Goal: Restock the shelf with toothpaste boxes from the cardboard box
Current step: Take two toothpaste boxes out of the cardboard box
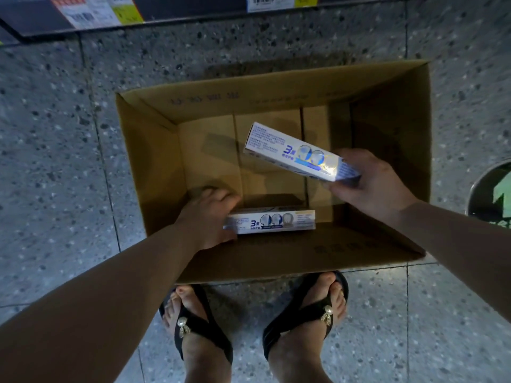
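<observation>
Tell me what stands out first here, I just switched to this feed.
An open cardboard box sits on the speckled floor, nearly empty. The right hand holds a raised toothpaste box tilted over it, while the left hand grips a lower toothpaste box by the near wall. Black sandals stand just below.

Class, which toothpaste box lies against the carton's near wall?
The lower box, gripped by the left hand; the right hand holds the upper box raised and tilted.
</observation>
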### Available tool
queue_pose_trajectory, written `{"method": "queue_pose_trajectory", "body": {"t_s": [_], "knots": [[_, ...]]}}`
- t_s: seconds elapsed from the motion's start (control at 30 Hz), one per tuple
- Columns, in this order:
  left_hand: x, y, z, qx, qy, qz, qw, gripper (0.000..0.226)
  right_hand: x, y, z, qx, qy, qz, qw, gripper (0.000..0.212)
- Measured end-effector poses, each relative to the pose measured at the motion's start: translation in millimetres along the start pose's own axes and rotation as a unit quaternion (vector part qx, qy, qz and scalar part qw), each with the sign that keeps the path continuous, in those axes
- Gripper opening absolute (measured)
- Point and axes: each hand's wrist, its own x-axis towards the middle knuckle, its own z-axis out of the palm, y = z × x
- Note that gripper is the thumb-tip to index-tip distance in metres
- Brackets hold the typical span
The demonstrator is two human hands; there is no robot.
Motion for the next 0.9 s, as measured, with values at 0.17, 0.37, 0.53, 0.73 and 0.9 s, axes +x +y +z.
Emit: {"method": "queue_pose_trajectory", "body": {"t_s": [0.17,0.37,0.53,0.73,0.9], "knots": [[2,1,10,-0.006,0.059,0.010,0.998,0.062,4,1,9,0.015,0.004,0.003,1.000,0.057],[-13,6,3,-0.140,0.099,0.005,0.985,0.049,-2,-13,-7,0.022,-0.003,-0.004,1.000,0.052],[-78,14,-31,-0.195,0.172,0.039,0.965,0.046,-33,-59,-48,0.000,0.022,-0.014,1.000,0.050],[-188,30,-95,-0.232,0.238,0.019,0.943,0.048,-93,-145,-113,-0.012,0.030,-0.042,0.999,0.050],[-297,42,-145,-0.270,0.284,0.002,0.920,0.048,-157,-230,-173,0.011,0.042,-0.093,0.995,0.055]]}}
